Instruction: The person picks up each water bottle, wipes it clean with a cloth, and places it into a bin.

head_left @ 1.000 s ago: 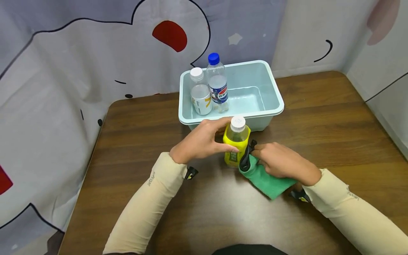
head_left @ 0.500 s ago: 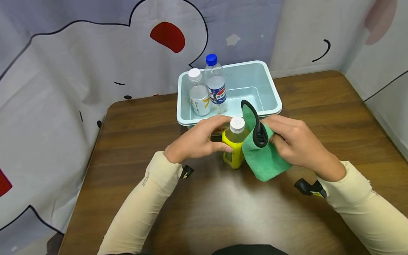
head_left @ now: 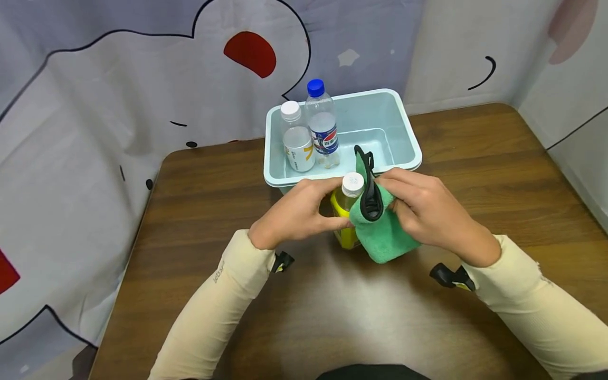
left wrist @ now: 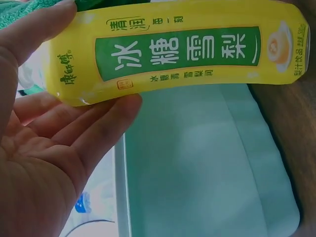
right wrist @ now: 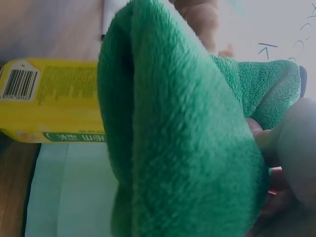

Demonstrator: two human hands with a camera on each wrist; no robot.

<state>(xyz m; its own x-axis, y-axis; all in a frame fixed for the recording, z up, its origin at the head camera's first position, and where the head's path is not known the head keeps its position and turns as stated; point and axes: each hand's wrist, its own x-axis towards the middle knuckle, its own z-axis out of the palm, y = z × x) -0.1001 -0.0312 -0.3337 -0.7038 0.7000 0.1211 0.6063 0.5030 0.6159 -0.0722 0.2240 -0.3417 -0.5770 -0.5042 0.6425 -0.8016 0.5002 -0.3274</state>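
A drink bottle [head_left: 345, 238] with a yellow label and white cap stands on the table in front of the tub. My left hand [head_left: 300, 210] grips it near its shoulder; the left wrist view has the thumb on one side of the bottle [left wrist: 177, 49] and the fingers on the other. A folded green cloth [head_left: 383, 235] with black edging is pinched in my right hand [head_left: 423, 210]. It overlaps the bottle's right side in the head view. From the right wrist, the cloth [right wrist: 182, 128] fills the middle and hides the bottle's upper part.
Right behind the bottle is a pale blue plastic tub [head_left: 404, 126]. At its left end stand a white-capped bottle [head_left: 299, 150] and a blue-capped bottle [head_left: 324, 134]. The wooden table [head_left: 209, 195] backs onto a printed curtain [head_left: 95, 95].
My right hand has lifted the cloth from low beside the bottle up to its neck, then shifted slightly left against it. The left hand keeps its grip on the bottle.
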